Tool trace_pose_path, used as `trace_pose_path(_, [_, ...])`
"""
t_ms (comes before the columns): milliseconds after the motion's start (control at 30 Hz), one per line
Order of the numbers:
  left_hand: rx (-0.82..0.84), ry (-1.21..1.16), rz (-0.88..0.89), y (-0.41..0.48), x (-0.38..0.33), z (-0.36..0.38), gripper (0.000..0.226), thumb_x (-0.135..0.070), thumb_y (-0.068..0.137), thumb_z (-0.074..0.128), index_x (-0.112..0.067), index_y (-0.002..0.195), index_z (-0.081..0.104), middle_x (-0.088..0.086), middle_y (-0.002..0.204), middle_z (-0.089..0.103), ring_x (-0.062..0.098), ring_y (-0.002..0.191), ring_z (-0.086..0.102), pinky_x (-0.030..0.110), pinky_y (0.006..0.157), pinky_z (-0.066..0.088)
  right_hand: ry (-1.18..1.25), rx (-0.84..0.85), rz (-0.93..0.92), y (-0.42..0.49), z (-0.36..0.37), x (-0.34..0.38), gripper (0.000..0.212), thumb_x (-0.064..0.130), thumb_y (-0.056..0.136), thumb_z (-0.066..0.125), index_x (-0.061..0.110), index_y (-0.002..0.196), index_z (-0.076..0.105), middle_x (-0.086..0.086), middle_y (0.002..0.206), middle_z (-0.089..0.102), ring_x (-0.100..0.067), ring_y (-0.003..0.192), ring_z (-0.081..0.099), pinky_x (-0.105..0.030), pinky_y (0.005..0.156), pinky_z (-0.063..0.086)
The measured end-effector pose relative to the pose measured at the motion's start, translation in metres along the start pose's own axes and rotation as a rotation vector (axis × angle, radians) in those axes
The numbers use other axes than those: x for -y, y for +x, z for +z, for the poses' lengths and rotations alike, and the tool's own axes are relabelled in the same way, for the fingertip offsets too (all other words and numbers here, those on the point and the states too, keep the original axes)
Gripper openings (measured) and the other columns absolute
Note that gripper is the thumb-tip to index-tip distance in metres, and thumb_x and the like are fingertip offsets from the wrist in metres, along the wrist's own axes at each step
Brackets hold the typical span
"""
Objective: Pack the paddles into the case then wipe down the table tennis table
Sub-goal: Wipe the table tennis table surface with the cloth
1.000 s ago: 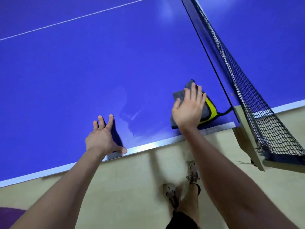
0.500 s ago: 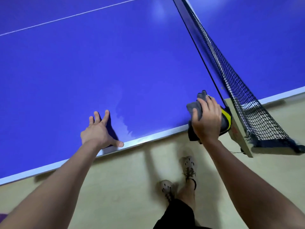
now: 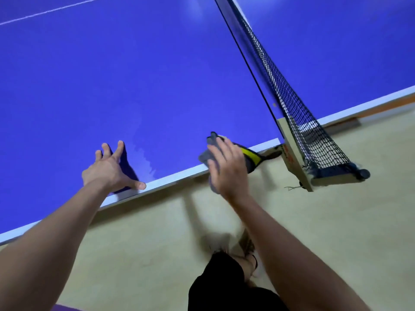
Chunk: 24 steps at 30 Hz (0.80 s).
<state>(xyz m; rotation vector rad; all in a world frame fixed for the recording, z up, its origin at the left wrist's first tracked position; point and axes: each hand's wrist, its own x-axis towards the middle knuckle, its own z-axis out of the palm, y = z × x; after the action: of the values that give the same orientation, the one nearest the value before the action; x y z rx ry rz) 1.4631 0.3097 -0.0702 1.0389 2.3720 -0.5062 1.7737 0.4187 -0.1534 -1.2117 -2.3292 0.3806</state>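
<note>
The cloth (image 3: 249, 156), grey with a yellow and black part, sits at the near edge of the blue table tennis table (image 3: 157, 75), close to the net post (image 3: 294, 162) but not touching it. Part of it lies on the blue top and part hangs over the white edge strip. The right hand (image 3: 229, 171) lies on top of the cloth, back up, with its fingers (image 3: 221, 145) straight and held close together, reaching onto the table. The hand is blurred, so I cannot tell whether the thumb hooks under the cloth.

The left hand (image 3: 107, 173) rests on the table further left, well apart from the cloth. Its fingers are spread wide and the thumb points along the white edge strip. Between the 2 hands a paler, streaky patch (image 3: 143, 153) shows on the blue surface.

The black net (image 3: 298, 122) runs from the post up and away across the table. A thin white line (image 3: 45, 12) crosses the far left corner of the top.

Below the edge lies a pale yellowish floor (image 3: 157, 243). The person's black shorts (image 3: 220, 283) and a blurred shoe (image 3: 247, 244) show between the 2 forearms.
</note>
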Motion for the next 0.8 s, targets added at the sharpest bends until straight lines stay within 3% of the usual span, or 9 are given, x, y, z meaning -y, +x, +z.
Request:
trace_pose_path(100, [-0.006,0.019,0.002,0.004,0.003,0.004,0.177,-0.094,0.023,0.085,-0.051,0.162,-0.016,-0.007,0.175,0.002,0.022,0.164,0.007,0.047,0.073,0.053,-0.095,-0.108,0.318,0.012,-0.035,-0.077,0.043,0.030,0.111,0.051,0.016,0.151,0.060,-0.008,0.164,0.052,-0.034,0.155,0.043,-0.057,0.126,0.034])
trace_pose_path(167, [0.002,0.023,0.007,0.005,0.001,0.002,0.177,-0.094,0.023,0.085,-0.051,0.162,-0.015,-0.006,0.174,0.004,0.023,0.163,0.009,0.047,0.072,0.052,-0.121,-0.168,0.497,0.021,-0.031,-0.070,0.044,0.027,0.109,0.052,0.014,0.151,0.059,-0.011,0.165,0.051,-0.035,0.156,0.039,-0.058,0.128,0.031])
trace_pose_path(233, [0.000,0.023,0.003,0.007,0.002,0.005,0.178,-0.094,0.022,0.085,-0.052,0.162,-0.016,-0.006,0.175,0.003,0.022,0.164,0.009,0.047,0.073,0.052,-0.117,-0.194,0.523,0.018,-0.013,-0.023,0.045,0.025,0.110,0.052,0.012,0.153,0.058,-0.013,0.167,0.047,-0.036,0.160,0.034,-0.057,0.130,0.027])
trace_pose_path(400, [0.002,0.020,0.013,0.013,0.006,0.009,0.181,-0.100,0.014,0.078,-0.053,0.160,-0.017,-0.008,0.173,0.004,0.019,0.162,0.011,0.049,0.075,0.052,-0.002,0.159,0.007,-0.028,0.042,0.121,0.048,0.033,0.113,0.048,0.024,0.160,0.052,-0.006,0.177,0.033,-0.031,0.168,0.017,-0.051,0.134,0.018])
trace_pose_path(467, [-0.008,0.012,0.019,0.015,0.009,0.011,0.183,-0.103,0.009,0.072,-0.054,0.161,-0.016,-0.009,0.171,0.007,0.019,0.161,0.015,0.050,0.075,0.054,0.092,0.201,-0.147,-0.025,0.037,0.114,0.047,0.035,0.111,0.052,0.026,0.157,0.056,-0.004,0.174,0.039,-0.028,0.165,0.025,-0.048,0.133,0.022])
trace_pose_path(567, [-0.014,-0.003,0.029,0.015,0.010,0.010,0.183,-0.105,0.007,0.070,-0.055,0.160,-0.015,-0.008,0.169,0.009,0.020,0.159,0.018,0.049,0.073,0.054,0.051,0.218,-0.284,-0.009,0.009,0.042,0.050,0.038,0.110,0.057,0.026,0.158,0.056,-0.004,0.171,0.044,-0.027,0.161,0.035,-0.046,0.131,0.027])
trace_pose_path(700, [-0.003,-0.004,0.026,0.007,0.007,0.005,0.179,-0.100,0.017,0.079,-0.053,0.161,-0.017,-0.009,0.171,0.003,0.019,0.160,0.014,0.045,0.071,0.050,-0.081,0.097,0.062,0.010,-0.043,-0.071,0.054,0.037,0.110,0.048,0.022,0.162,0.050,-0.004,0.172,0.042,-0.027,0.161,0.035,-0.053,0.131,0.028])
trace_pose_path(800, [-0.003,0.019,0.012,-0.001,0.001,0.000,0.175,-0.095,0.028,0.085,-0.049,0.163,-0.017,-0.007,0.174,0.001,0.022,0.162,0.011,0.044,0.074,0.049,-0.070,-0.028,0.434,0.025,-0.038,-0.079,0.053,0.033,0.110,0.045,0.020,0.162,0.049,-0.006,0.173,0.040,-0.027,0.164,0.027,-0.054,0.133,0.022])
